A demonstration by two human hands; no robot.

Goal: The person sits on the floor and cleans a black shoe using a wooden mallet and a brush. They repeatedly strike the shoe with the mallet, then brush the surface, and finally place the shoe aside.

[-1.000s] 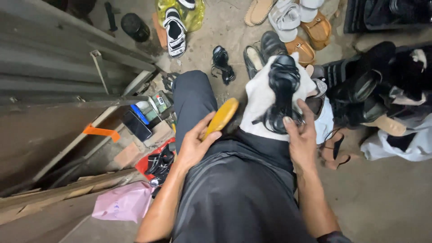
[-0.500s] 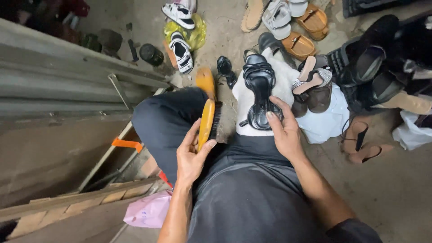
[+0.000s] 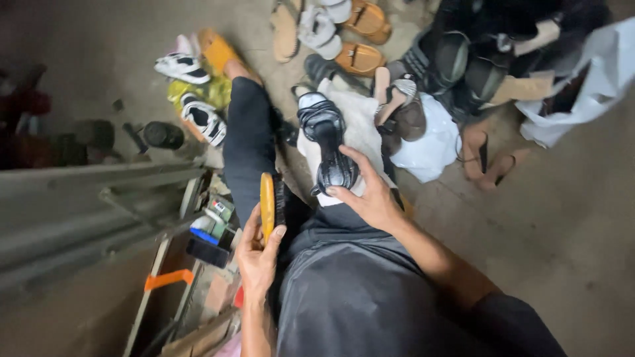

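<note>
My left hand (image 3: 256,251) grips a brush with a yellow wooden back (image 3: 267,203), held upright beside my left knee, bristles facing right. My right hand (image 3: 368,193) holds a black strappy sandal (image 3: 329,144) by its heel end; the sandal lies on a white cloth (image 3: 362,119) spread over my right knee. I sit in dark trousers (image 3: 357,291), my left leg stretched out toward an orange sandal (image 3: 217,49) on my foot.
Many shoes lie on the concrete floor ahead: tan sandals (image 3: 360,59), white sandals (image 3: 322,26), black-and-white sandals (image 3: 198,116), a dark pile (image 3: 463,59) and white bags (image 3: 423,149). On the left stand a grey plank wall (image 3: 79,211) and a box of small tins (image 3: 211,231).
The view has swung and tilted to the right. My left hand has lowered the brush closer to my lap. My right hand keeps its hold on the black sandal.
</note>
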